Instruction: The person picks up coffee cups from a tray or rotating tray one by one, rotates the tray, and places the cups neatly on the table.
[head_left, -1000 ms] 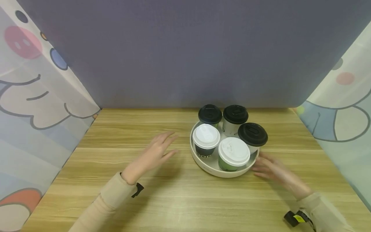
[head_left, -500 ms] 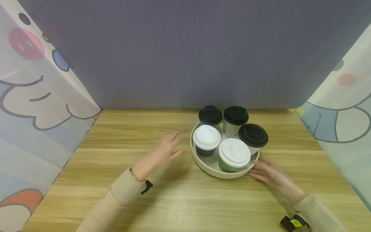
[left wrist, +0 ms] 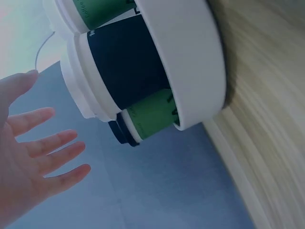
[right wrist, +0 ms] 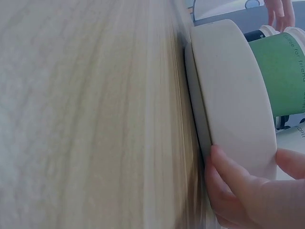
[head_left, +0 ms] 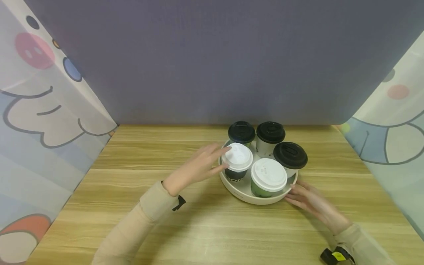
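A round white tray (head_left: 241, 195) on the table carries several lidded paper coffee cups. My left hand (head_left: 198, 165) reaches over the tray's left side, fingers spread beside the dark cup with a white lid (head_left: 237, 156). In the left wrist view a gap shows between those fingers and that dark coffee cup (left wrist: 128, 62). My right hand (head_left: 316, 206) grips the tray's near right side. In the right wrist view its thumb is at the rim and its fingers press low on the tray wall (right wrist: 238, 95). A green cup with a white lid (head_left: 268, 175) stands nearest the front.
Three cups with black lids stand along the tray's back and right, one black lid (head_left: 290, 155) sticking out past the rim. Behind the wooden table (head_left: 198, 228) rises a grey panel (head_left: 212, 62). Cartoon-printed curtains (head_left: 29, 121) flank both sides.
My left hand has moved right, from the table up to the white-lidded dark cup. My right hand has shifted slightly left and settled on the tray's side. The cups keep their places.
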Motion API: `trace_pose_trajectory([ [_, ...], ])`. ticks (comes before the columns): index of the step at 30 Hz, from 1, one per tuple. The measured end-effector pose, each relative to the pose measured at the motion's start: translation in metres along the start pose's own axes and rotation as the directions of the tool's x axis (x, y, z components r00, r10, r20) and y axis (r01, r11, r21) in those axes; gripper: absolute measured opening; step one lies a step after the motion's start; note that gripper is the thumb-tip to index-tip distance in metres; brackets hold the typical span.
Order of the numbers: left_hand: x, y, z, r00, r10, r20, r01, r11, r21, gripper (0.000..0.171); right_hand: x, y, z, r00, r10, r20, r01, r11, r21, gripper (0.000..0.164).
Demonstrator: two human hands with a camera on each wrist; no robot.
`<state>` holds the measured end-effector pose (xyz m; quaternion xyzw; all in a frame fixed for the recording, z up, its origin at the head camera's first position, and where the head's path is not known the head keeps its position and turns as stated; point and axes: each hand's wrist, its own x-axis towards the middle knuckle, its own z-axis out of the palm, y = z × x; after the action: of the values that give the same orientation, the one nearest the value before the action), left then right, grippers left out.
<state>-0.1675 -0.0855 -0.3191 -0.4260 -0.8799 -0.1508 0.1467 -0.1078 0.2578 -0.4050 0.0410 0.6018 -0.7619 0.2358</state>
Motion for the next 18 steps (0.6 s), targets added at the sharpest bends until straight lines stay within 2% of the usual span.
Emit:
trace_pose_trajectory([
  [10,0.023,0.006,-0.006,0.993,0.013,0.116,-0.016,1.0,0.027,0.052,0.0,0.0,0.0,1.0,0.0,0.011,0.0,0.999,0.035,0.078],
  [18,0.041,0.012,-0.006,0.97,-0.017,0.242,0.002,0.998,0.059,0.055,0.0,0.0,-0.001,1.0,0.0,0.013,-0.001,0.999,0.046,0.079],
])
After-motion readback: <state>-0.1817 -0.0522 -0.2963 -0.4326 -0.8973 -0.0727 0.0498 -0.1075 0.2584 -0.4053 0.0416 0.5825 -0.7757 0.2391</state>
